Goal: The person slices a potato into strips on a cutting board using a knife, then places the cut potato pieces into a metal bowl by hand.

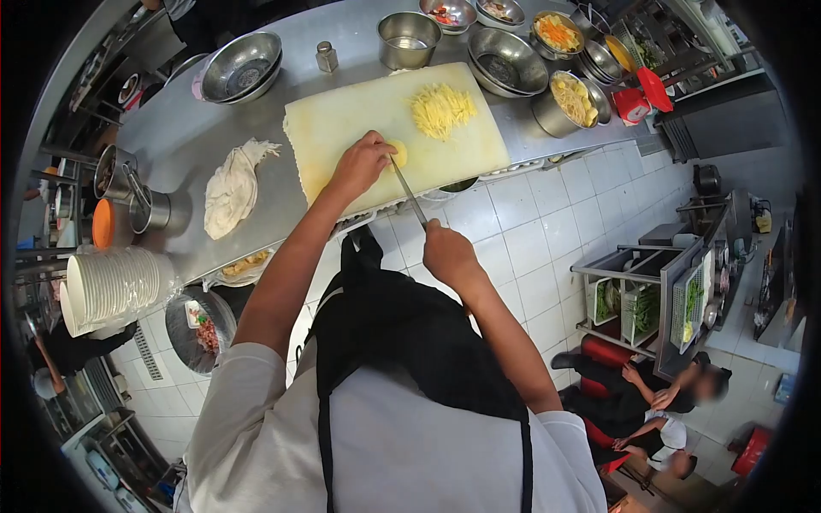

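My right hand [451,254] is closed round the handle of a knife [406,190], just off the near edge of the white cutting board [333,111]. The knife's blade reaches forward over the board, its tip close to my left fingers. My left hand [366,161] rests on the board with its fingers bent down on a pale yellow piece of potato [398,154]; part of the piece is hidden by the fingers. To the right on the board lies a loose heap of thin yellow potato strips [442,111].
Stacked metal bowls [244,67], a shaker [327,57] and a deep metal pot [409,40] stand behind the board. A pot of cut food [560,107] is at right. A crumpled cloth [231,190] and stacked white plates [120,289] lie left. Two people [658,393] sit lower right.
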{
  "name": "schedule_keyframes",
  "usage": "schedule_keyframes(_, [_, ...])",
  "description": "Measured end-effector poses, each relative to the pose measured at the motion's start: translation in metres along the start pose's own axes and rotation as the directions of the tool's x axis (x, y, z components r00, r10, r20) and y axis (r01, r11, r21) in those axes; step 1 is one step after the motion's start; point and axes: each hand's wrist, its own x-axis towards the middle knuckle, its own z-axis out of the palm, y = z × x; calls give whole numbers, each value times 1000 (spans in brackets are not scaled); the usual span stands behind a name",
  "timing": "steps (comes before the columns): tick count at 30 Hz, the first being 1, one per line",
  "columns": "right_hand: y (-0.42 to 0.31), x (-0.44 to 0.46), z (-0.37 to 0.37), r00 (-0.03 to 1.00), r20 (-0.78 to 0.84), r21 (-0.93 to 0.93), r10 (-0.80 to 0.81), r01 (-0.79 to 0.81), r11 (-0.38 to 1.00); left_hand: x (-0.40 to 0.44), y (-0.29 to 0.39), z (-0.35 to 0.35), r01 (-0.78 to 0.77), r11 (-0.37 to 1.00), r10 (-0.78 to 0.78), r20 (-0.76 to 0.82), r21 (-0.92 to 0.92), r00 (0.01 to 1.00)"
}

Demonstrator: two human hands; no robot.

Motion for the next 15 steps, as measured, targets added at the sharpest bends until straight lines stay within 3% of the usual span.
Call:
schedule_keyframes(8, [10, -49, -20, 995, 91, 14, 51, -53, 999, -2, -2, -1, -12, 1000, 11, -18, -25, 1000])
schedule_keyframes(15, [13, -41, -12, 999, 18, 76, 46, -47, 996, -7, -9, 7, -44, 996, 35, -122, -77, 992])
